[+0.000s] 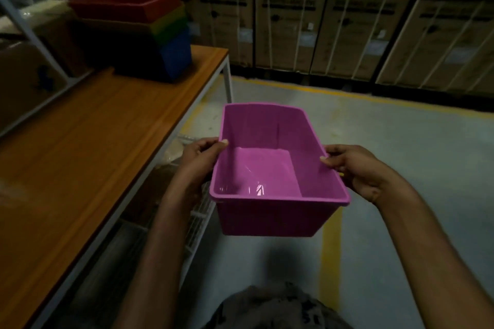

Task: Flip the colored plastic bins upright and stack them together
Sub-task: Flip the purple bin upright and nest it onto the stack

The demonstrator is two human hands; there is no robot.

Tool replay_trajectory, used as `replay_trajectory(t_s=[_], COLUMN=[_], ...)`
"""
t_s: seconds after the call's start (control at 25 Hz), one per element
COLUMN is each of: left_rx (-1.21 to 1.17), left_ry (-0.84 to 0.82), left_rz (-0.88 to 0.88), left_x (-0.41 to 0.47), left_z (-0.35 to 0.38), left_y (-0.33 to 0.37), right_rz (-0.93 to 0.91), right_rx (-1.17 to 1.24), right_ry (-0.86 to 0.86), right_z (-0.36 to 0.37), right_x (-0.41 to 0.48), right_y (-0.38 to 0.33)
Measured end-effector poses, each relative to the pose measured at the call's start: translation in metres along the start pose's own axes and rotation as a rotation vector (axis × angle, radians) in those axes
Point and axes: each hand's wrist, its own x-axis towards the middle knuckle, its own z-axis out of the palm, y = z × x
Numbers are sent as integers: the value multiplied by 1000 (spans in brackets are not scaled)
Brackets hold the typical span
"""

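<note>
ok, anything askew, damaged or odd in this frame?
Nothing stands out. The pink bin is upright and empty, held by its long rims in the left hand and right hand, off the wooden table. The bin stack sits nested at the table's far end.

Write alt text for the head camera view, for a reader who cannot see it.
Both hands, left hand and right hand, hold an upright, empty pink bin by its long rims above the floor. To the left, on a wooden table, stands a stack of bins with a red one on top.
</note>
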Motion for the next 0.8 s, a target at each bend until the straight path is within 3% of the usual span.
replay_trajectory(t_s=[0.2, 0.44, 0.56, 0.8], left_rx=[50, 64, 62, 1], left_ry=[-37, -163, -24, 249], left_rz=[193, 393, 509, 593], left_x=[80, 159, 202, 278], left_z=[15, 27, 45, 79], left_y=[45, 72, 94, 155], right_rz=[-218, -548, -677, -856], right_rx=[-44, -185, -193, -188], right_ry=[46, 262, 227, -21], right_z=[2, 6, 3, -1], right_x=[58, 149, 208, 331], right_y=[-55, -98, -140, -256])
